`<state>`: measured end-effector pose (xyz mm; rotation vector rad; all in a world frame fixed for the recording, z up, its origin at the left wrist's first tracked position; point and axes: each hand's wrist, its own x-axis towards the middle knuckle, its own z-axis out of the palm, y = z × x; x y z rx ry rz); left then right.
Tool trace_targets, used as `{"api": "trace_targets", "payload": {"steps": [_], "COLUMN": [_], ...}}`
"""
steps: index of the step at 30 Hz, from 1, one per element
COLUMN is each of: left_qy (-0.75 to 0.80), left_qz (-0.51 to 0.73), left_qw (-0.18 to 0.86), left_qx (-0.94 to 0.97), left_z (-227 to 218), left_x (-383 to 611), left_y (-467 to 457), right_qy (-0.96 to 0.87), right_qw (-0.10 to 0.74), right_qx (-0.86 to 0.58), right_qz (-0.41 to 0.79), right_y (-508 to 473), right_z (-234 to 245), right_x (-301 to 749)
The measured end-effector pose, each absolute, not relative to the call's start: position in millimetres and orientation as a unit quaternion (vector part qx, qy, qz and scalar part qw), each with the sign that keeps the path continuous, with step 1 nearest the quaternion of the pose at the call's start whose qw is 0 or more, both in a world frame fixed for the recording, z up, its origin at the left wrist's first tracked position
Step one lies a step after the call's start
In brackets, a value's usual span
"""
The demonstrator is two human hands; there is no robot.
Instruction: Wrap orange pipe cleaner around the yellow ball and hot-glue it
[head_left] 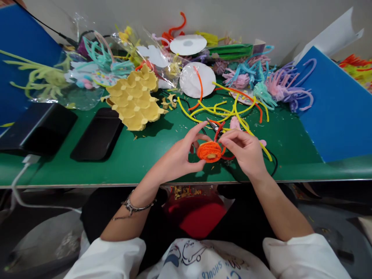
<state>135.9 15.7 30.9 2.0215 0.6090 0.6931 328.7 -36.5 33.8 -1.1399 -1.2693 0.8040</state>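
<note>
Both my hands hold an orange pipe-cleaner coil [209, 151] wound into a flat round spiral, just above the green table [145, 159] near its front edge. My left hand [181, 155] pinches the coil's left side with thumb and fingers. Fingers of my right hand [244, 149] are closed on its right side, where a red pipe cleaner [218, 131] runs up from the coil. Small pliers [213, 124] lie right behind the coil. Loose yellow pipe cleaners [226, 110] sprawl just beyond.
A yellow honeycomb-shaped piece [135, 99] stands left of centre. Two black phones [97, 133] [37, 126] lie at the left. White discs [197, 79], pastel pipe-cleaner flowers [261, 77] and cellophane bundles [87, 73] crowd the back. Blue boards [337, 104] flank the table.
</note>
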Motion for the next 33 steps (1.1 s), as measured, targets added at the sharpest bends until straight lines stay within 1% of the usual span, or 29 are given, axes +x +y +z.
{"api": "trace_targets", "payload": {"steps": [3, 6, 9, 11, 14, 17, 19, 21, 23, 28, 30, 33], "left_qy": [0.249, 0.254, 0.254, 0.249, 0.238, 0.223, 0.225, 0.237, 0.246, 0.247, 0.236, 0.227], "left_qz": [0.280, 0.277, 0.285, 0.298, 0.329, 0.376, 0.413, 0.432, 0.425, 0.391, 0.385, 0.363], "left_qw": [0.437, 0.428, 0.421, 0.428, 0.460, 0.510, 0.536, 0.556, 0.579, 0.616, 0.616, 0.605], "left_qx": [0.818, 0.822, 0.822, 0.816, 0.790, 0.741, 0.701, 0.669, 0.651, 0.637, 0.646, 0.671], "left_z": [30, 29, 29, 28, 28, 28, 28, 29, 31, 32, 30, 30], "left_x": [135, 133, 130, 128, 123, 116, 112, 110, 111, 122, 126, 130], "left_y": [17, 19, 22, 24, 29, 36, 39, 39, 36, 27, 25, 24], "right_qy": [-0.500, -0.439, -0.417, -0.422, -0.462, -0.548, -0.618, -0.658, -0.643, -0.574, -0.563, -0.532], "right_qw": [0.618, 0.652, 0.649, 0.639, 0.608, 0.533, 0.498, 0.500, 0.521, 0.545, 0.544, 0.529], "right_qx": [-0.473, -0.418, -0.374, -0.377, -0.429, -0.484, -0.490, -0.487, -0.495, -0.482, -0.464, -0.422], "right_qz": [0.380, 0.455, 0.514, 0.521, 0.483, 0.427, 0.360, 0.283, 0.266, 0.376, 0.415, 0.509], "right_y": [-35, -34, -35, -37, -41, -42, -41, -40, -39, -43, -44, -44], "right_z": [35, 39, 46, 48, 46, 44, 43, 41, 39, 33, 31, 29], "right_x": [334, 338, 342, 343, 344, 343, 342, 340, 338, 328, 323, 318]}}
